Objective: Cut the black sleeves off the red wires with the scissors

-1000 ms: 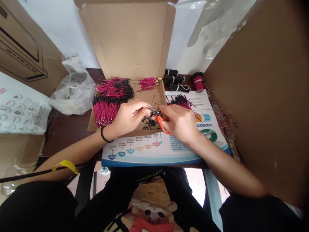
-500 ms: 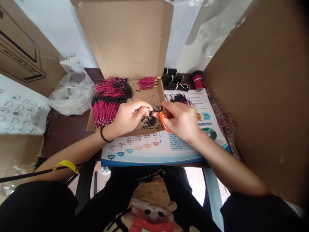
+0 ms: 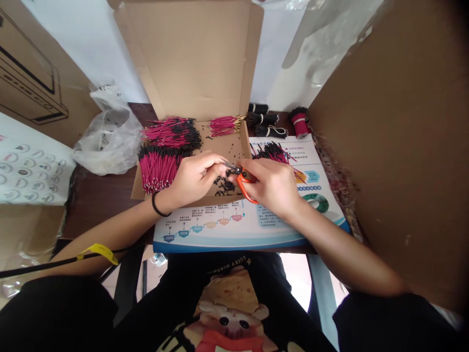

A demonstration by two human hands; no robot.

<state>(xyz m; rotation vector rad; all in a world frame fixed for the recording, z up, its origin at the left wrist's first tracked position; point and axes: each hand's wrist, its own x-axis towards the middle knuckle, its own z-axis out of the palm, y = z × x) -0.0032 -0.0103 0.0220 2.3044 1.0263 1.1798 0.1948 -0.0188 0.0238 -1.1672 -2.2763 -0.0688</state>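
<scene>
My right hand (image 3: 274,186) is closed around orange-handled scissors (image 3: 242,185), whose blades point left toward my left hand (image 3: 194,178). My left fingers pinch something small at the blade tips; I cannot make out what. Both hands hover over an open cardboard box (image 3: 227,144). Below the blades lies a pile of small black offcuts (image 3: 224,186). Rows of pink wires with black ends (image 3: 159,166) fill the box's left side, with another heap (image 3: 172,131) behind and a small pink bundle (image 3: 224,125) at the back.
A loose pile of pink and black wires (image 3: 273,151) lies on a printed poster (image 3: 234,225) right of the box. Tied black and red bundles (image 3: 273,124) sit behind it. A clear plastic bag (image 3: 108,134) lies left; a tall cardboard panel (image 3: 395,137) stands right.
The scissors rose and tilted half a second ago, then came back down to my left fingertips. My left hand stayed over the box.
</scene>
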